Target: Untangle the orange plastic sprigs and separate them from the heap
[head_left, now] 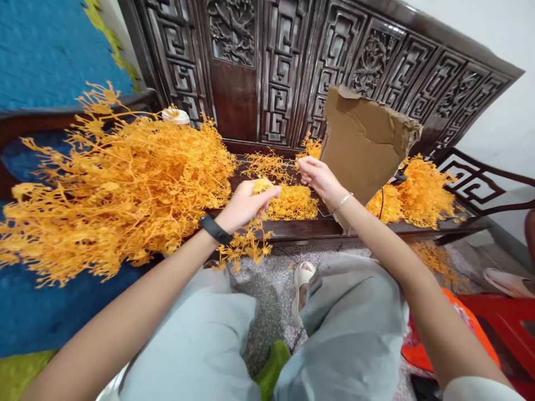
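On the carved table [376,227], left hand [242,203] gripped an orange sprig [246,245]; right hand [317,175] pinched another strand. Small sorted heap [292,201] lay between; large pile [121,184] apparently remained.

We see a carved wooden backrest [284,67] behind the bench [317,227], a torn cardboard sheet [363,142] leaning on it, a white lidded cup [176,116] at the left, a blue cushion [45,50], a speckled floor [271,284] and a sandal [301,278].
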Available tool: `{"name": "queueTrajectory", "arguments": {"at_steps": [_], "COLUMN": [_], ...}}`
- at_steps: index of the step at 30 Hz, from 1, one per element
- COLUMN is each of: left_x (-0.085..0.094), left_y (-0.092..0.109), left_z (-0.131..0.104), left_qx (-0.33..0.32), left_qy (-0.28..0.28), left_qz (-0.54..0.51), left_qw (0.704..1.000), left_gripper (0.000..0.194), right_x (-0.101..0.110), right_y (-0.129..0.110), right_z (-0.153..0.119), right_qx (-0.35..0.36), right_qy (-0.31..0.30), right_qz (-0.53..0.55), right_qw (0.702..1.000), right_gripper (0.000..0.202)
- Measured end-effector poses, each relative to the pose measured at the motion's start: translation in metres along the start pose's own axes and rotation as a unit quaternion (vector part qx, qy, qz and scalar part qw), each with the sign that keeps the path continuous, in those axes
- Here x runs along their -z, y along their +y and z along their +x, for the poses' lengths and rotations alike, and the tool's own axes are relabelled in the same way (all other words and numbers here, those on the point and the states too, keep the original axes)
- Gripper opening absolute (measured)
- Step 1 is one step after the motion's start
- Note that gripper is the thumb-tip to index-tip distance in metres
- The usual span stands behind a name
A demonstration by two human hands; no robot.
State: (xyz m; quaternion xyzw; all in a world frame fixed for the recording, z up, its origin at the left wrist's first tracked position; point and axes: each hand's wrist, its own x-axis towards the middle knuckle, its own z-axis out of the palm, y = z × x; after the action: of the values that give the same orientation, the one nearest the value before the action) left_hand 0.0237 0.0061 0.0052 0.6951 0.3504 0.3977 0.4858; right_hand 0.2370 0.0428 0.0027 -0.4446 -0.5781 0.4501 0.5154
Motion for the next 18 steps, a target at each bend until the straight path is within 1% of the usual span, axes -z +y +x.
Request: {"name": "queueTrajectory", "arguments": {"at_steps": [1, 2, 5, 7, 9, 12, 16, 18], "left_x": [-0.004, -0.008, -0.012, -0.013, -0.013, -0.015, -0.021, -0.022], "left_y": [-0.005, -0.009, -0.017, -0.018, -0.020, -0.022, -0.026, -0.028], "left_z": [0.002, 0.004, 0.009, 0.011, 0.014, 0.017, 0.020, 0.020], "left_qx": [0.005, 0.008, 0.019, 0.040, 0.065, 0.098, 0.121, 0.128], "left_qy": [-0.002, -0.003, 0.002, 0.008, 0.010, 0.011, 0.014, 0.001], "left_qz": [0.017, 0.029, 0.045, 0.042, 0.025, -0.023, -0.046, -0.035], "left_qw": [1.000, 1.000, 0.999, 0.998, 0.997, 0.995, 0.991, 0.991], "left_gripper": [0.023, 0.022, 0.027, 0.032, 0.034, 0.032, 0.036, 0.037], "right_x": [0.003, 0.007, 0.021, 0.027, 0.028, 0.020, 0.007, 0.006], "right_y": [0.010, 0.019, 0.041, 0.051, 0.060, 0.074, 0.086, 0.085], "right_z": [0.005, 0.008, 0.012, 0.013, 0.016, 0.021, 0.022, 0.019], "right_qx": [0.001, -0.009, -0.044, -0.076, -0.110, -0.146, -0.171, -0.172], "right_qy": [0.032, 0.052, 0.052, 0.064, 0.100, 0.142, 0.146, 0.152], "right_qz": [-0.032, -0.073, -0.162, -0.178, -0.166, -0.141, -0.143, -0.150], "right_qw": [0.999, 0.996, 0.985, 0.979, 0.975, 0.969, 0.964, 0.962], "right_gripper": [0.029, 0.028, 0.017, 0.008, 0.006, 0.018, 0.045, 0.050]}}
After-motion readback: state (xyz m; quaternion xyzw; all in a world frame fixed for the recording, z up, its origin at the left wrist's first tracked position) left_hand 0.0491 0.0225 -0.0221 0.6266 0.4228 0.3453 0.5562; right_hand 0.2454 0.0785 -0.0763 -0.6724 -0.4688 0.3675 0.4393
